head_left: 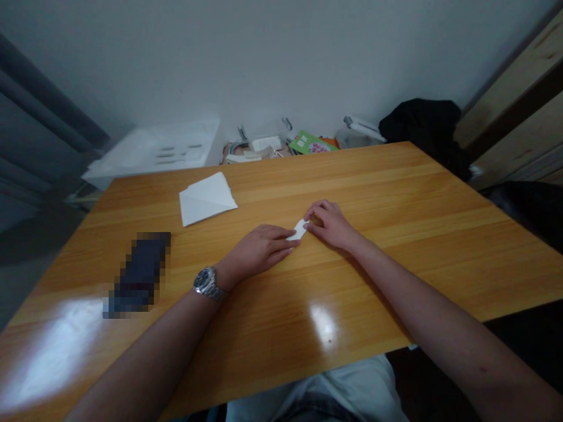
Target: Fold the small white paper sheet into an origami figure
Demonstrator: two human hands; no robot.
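A small folded piece of white paper [299, 230] lies on the wooden table [373, 193] between my two hands. My left hand [265, 247], a watch on its wrist, rests with fingers stretched flat over the paper's left end. At the paper's upper right end my right hand [329, 224] is closed, pinching the corner between thumb and fingers. Parts of the paper are hidden under my fingertips.
Folded white sheets [207, 199] lie at the table's back left. A blurred-out dark object [139, 269] is left of my left arm. Beyond the far edge stand a white bin [176, 146], a green booklet [312, 143] and a black cloth-like heap [422, 129].
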